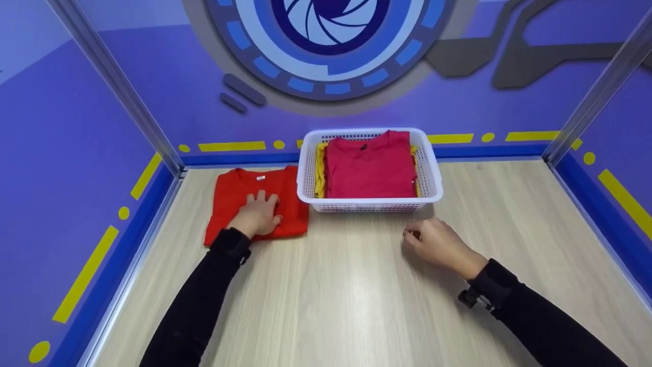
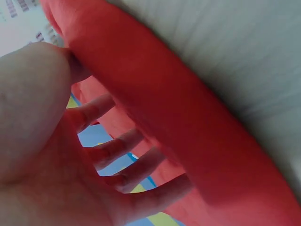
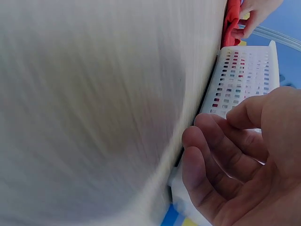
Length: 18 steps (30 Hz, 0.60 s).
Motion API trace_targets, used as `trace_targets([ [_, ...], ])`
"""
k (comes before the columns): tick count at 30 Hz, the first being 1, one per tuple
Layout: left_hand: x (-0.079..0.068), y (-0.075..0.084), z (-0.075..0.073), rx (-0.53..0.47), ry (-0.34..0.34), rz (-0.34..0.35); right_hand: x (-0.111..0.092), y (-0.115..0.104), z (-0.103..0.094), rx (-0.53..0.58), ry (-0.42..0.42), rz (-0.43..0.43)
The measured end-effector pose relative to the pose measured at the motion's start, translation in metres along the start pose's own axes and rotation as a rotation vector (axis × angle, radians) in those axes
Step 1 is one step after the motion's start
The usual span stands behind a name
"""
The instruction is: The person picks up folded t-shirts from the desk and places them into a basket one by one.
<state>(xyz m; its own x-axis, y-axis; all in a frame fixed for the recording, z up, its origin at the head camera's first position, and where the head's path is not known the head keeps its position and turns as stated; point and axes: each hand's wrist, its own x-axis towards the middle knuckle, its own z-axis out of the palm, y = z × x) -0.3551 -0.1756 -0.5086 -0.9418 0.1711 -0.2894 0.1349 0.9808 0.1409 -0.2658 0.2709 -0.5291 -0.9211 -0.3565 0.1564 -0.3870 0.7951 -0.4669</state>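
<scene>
A folded red shirt (image 1: 285,204) lies on the table, left of a white plastic basket (image 1: 370,205). My left hand (image 1: 257,216) rests on this shirt with its fingers spread, and the left wrist view shows the fingertips touching the red cloth (image 2: 155,94). Inside the basket a folded crimson shirt (image 1: 372,171) sits on top of yellow cloth (image 1: 320,171). Just in front of the basket's right part, my right hand (image 1: 438,242) hovers low by the table, fingers loosely curled and holding nothing. The right wrist view shows that hand (image 3: 235,165) beside the basket's perforated wall (image 3: 242,80).
A light wood-grain table (image 1: 346,295) lies under everything. Behind it stands a purple-blue printed wall panel (image 1: 356,114), close to the basket's back. Side panels with metal corner posts (image 1: 127,97) bound the left and right.
</scene>
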Motion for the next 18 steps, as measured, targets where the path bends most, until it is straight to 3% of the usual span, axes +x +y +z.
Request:
trace_targets([
  [11,-0.040,0.010,0.018,0.009,-0.006,0.042,0.001,-0.010,0.011,-0.025,0.003,-0.059],
  [18,-0.067,0.009,0.028,-0.015,0.019,0.055,0.013,-0.037,0.023,-0.036,-0.030,-0.140],
])
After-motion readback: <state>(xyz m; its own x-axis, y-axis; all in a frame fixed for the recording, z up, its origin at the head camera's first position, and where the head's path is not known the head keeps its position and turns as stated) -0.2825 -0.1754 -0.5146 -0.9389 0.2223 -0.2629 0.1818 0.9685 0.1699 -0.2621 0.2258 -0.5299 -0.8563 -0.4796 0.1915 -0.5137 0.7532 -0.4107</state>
